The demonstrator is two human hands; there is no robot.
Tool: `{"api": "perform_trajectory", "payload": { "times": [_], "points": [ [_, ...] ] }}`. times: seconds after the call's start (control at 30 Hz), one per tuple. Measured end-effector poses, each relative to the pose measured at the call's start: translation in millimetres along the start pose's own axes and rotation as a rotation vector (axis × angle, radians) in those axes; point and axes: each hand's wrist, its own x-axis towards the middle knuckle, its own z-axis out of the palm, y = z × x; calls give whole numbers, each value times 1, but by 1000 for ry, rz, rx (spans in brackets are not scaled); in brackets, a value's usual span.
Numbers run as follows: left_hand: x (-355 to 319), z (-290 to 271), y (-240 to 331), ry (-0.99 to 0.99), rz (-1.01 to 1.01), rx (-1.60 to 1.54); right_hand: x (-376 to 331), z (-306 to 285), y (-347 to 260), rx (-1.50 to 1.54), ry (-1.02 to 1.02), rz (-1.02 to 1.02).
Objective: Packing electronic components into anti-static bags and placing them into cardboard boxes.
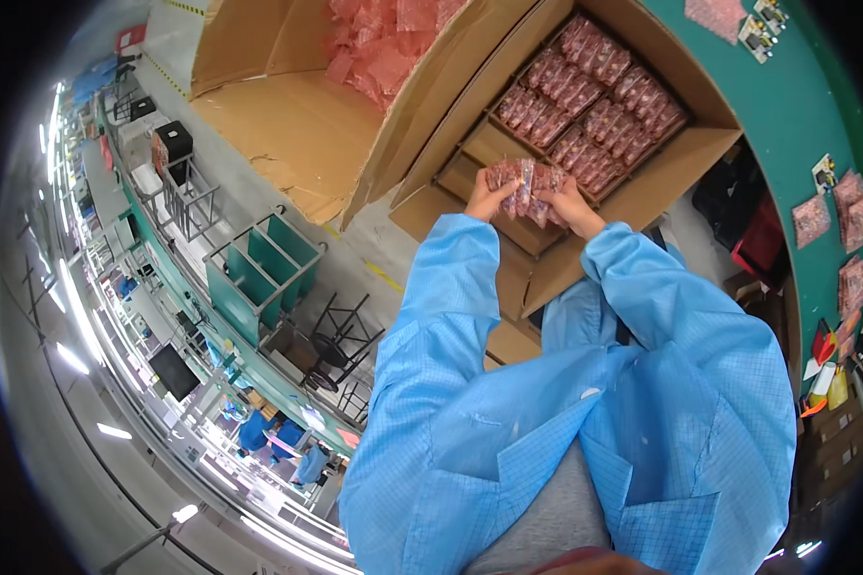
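Observation:
Both arms, in blue sleeves, reach over an open cardboard box. A row of pink bubble bags is gripped between my two hands. My left hand closes on the row's left end, and my right hand closes on its right end. What lies inside these bags is hard to make out. Below them, the near left part of the box shows bare cardboard. Several rows of similar pink packets fill the other compartments, split by cardboard dividers.
A larger open carton on the left holds loose pink bags. On the right, a green table carries bare circuit boards, pink packets and some tools. Metal-framed racks stand on the floor further left.

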Motion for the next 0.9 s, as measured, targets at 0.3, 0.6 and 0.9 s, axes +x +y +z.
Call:
{"api": "perform_trajectory", "payload": {
  "times": [0.3,0.6,0.9],
  "points": [
    [121,-80,-14,16,262,467,151,54,60,300,304,-243],
    [127,-72,-17,-43,258,832,173,55,79,267,477,-183],
    [136,-58,-18,29,258,1340,134,27,42,35,297,-113]
  ]
}}
